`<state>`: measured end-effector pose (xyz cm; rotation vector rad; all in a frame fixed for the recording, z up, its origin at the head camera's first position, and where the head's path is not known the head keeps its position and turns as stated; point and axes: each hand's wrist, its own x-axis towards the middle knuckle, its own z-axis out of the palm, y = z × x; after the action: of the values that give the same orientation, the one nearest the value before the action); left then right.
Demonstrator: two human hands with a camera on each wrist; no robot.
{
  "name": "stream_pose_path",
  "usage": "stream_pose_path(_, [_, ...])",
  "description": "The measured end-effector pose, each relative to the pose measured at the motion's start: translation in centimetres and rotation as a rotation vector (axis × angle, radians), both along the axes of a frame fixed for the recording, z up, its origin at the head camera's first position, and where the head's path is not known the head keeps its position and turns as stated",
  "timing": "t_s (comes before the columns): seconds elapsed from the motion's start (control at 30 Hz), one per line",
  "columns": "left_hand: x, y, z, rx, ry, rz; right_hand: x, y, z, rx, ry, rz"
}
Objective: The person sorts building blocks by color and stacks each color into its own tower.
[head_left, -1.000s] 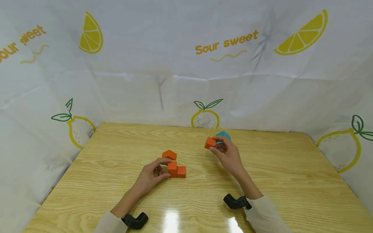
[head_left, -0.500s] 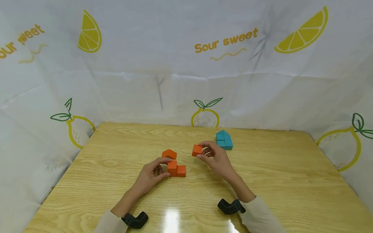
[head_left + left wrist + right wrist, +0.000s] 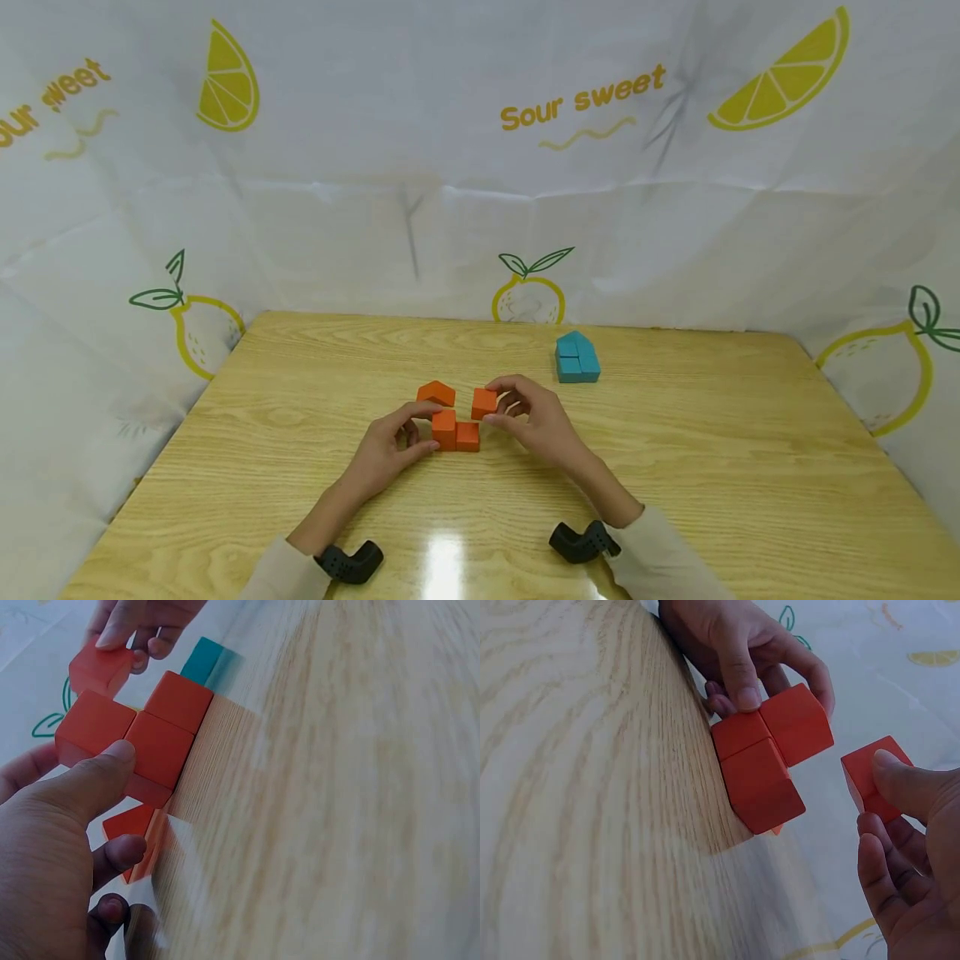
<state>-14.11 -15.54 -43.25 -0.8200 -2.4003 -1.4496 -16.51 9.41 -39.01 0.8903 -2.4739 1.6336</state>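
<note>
Two orange cubes stand stacked in the middle of the table (image 3: 690, 433), the upper cube (image 3: 96, 724) resting on the lower one (image 3: 159, 748). My left hand (image 3: 393, 442) pinches this stack between thumb and fingers from its left side. Against the lower cube's right side sits another orange cube (image 3: 467, 437). My right hand (image 3: 540, 425) pinches a loose orange cube (image 3: 483, 403) between thumb and fingertips. That cube is raised, behind and to the right of the stack, and apart from it. Behind the stack lies an orange roof-shaped block (image 3: 437, 392), partly hidden by my left fingers.
Several blue blocks (image 3: 577, 358) sit together in a house-like shape at the back right of the table. A white cloth (image 3: 375, 242) printed with lemons hangs along the table's back edge and sides.
My right hand has carried its orange cube left and nearer to me, from in front of the blue blocks to close by the stack. My left hand keeps its place on the stack.
</note>
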Motion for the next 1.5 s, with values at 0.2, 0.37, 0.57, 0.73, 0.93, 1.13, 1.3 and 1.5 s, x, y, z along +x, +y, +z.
stream_pose_path(0.2, [0.1, 0.0, 0.3, 0.007, -0.014, -0.004, 0.4, -0.7, -0.2, 0.021, -0.012, 0.030])
stream_pose_path(0.37, [0.1, 0.0, 0.2, 0.000, -0.016, -0.003, 0.7, -1.1, -0.4, 0.040, -0.023, 0.051])
stream_pose_path(0.57, [-0.9, -0.3, -1.9, 0.006, -0.013, 0.009, 0.9, -1.4, -0.6, 0.051, -0.026, 0.058])
stream_pose_path(0.73, [-1.5, -0.8, -3.2, -0.003, -0.032, 0.018, 0.9, -1.6, -0.9, 0.064, -0.028, 0.066])
stream_pose_path(0.93, [-1.5, -0.9, -3.2, 0.009, -0.040, -0.005, 0.1, -1.6, -2.8, 0.078, -0.035, 0.061])
stream_pose_path(1.13, [-1.6, -0.9, -3.3, 0.013, -0.036, 0.002, -0.9, -1.3, -4.8, 0.074, -0.009, 0.059])
stream_pose_path(1.3, [-1.5, -0.9, -3.4, 0.005, -0.039, 0.009, -1.0, -1.1, -5.2, 0.065, 0.004, 0.079])
stream_pose_path(1.5, [-1.5, -0.9, -3.3, -0.006, -0.040, 0.004, -1.1, -0.9, -5.4, 0.065, 0.031, 0.091])
